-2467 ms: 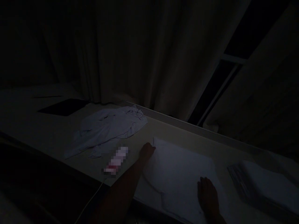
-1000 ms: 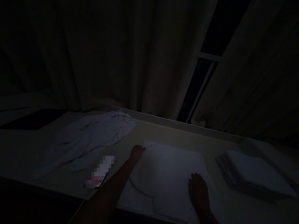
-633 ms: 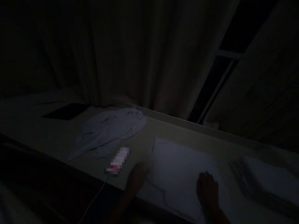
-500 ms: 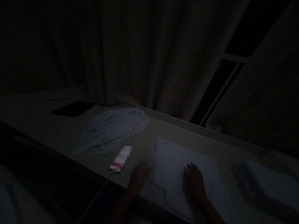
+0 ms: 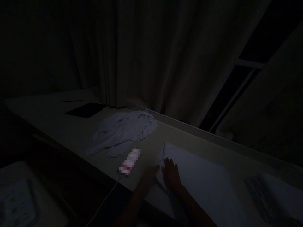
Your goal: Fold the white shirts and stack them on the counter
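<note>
The light is very dim. A folded white cloth (image 5: pixel 203 183), perhaps a shirt, lies flat on the table at the lower right. My right hand (image 5: pixel 172 176) rests palm down near its left edge, fingers stretched out. Beside it, at the cloth's left edge, is my left hand (image 5: pixel 151 175), smeared by motion; whether its fingers grip the edge cannot be made out. Farther back on the left lies a rumpled white shirt-like garment (image 5: pixel 125 129), apart from both hands.
A lit, blurred-out device (image 5: pixel 130 162) with a white cable (image 5: pixel 104 200) lies left of my hands. A stack of folded cloth (image 5: pixel 279 197) sits at far right. A dark flat sheet (image 5: pixel 86 110) and thin stick (image 5: pixel 72 101) lie at back left. Curtains (image 5: pixel 146 56) hang behind the table.
My right hand has moved left across the cloth to its left edge, beside my left hand. The view has swung slightly left, so the things appear farther right.
</note>
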`<control>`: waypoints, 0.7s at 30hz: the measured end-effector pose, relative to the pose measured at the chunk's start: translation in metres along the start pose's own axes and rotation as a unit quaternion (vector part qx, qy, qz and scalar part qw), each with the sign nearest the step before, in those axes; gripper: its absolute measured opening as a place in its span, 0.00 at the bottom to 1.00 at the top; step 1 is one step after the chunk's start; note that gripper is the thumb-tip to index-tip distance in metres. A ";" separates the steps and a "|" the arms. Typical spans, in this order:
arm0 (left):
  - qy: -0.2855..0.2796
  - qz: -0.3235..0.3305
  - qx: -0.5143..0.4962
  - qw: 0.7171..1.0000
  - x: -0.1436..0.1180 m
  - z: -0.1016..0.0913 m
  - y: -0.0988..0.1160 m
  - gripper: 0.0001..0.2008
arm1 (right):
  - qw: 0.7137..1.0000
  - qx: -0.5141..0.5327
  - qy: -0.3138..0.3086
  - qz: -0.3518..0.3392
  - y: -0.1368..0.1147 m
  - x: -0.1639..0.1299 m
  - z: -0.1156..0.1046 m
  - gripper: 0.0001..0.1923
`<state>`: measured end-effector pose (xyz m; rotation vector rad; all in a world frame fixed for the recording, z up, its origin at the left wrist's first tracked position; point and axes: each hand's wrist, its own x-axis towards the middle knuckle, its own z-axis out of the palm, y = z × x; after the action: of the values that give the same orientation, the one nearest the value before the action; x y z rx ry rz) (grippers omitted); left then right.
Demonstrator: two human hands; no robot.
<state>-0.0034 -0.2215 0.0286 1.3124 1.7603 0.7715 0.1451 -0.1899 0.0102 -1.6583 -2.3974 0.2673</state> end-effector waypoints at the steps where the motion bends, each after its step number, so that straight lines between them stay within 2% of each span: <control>1: -0.003 0.003 0.006 1.000 -0.001 0.001 -0.001 0.17 | 1.000 -0.004 0.000 0.000 0.000 0.000 0.001 0.29; 8: 0.010 0.023 0.080 0.996 -0.008 -0.007 -0.010 0.16 | 1.000 -0.024 -0.003 -0.008 -0.004 -0.003 0.008 0.28; 10: 0.045 0.033 0.112 0.992 -0.010 -0.008 -0.008 0.16 | 0.999 -0.034 0.002 -0.007 -0.005 -0.005 0.011 0.28; 11: 0.072 0.054 0.140 0.986 -0.010 -0.007 -0.008 0.17 | 0.999 -0.039 0.007 -0.005 -0.006 -0.005 0.013 0.28; 13: 0.109 0.145 0.211 0.961 -0.010 -0.002 -0.007 0.20 | 0.999 -0.050 0.010 -0.006 -0.006 -0.006 0.015 0.28; 15: 0.102 0.255 0.276 0.921 -0.009 0.005 -0.011 0.23 | 0.998 -0.058 0.001 -0.017 -0.003 -0.007 0.017 0.28; 16: 0.086 0.291 0.295 0.906 -0.008 0.009 -0.016 0.24 | 0.998 -0.058 -0.004 -0.022 -0.001 -0.007 0.017 0.28; 18: 0.075 0.320 0.322 0.888 -0.006 0.015 -0.030 0.26 | 0.998 -0.055 -0.008 -0.037 0.003 -0.007 0.016 0.28; 21: 0.101 0.323 0.340 0.877 -0.005 0.019 -0.050 0.30 | 0.997 -0.049 0.005 -0.061 0.009 -0.007 0.015 0.28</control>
<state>-0.0100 -0.2398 -0.0219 2.4542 1.8369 0.6636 0.1520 -0.1937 -0.0068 -1.5412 -2.5296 0.1237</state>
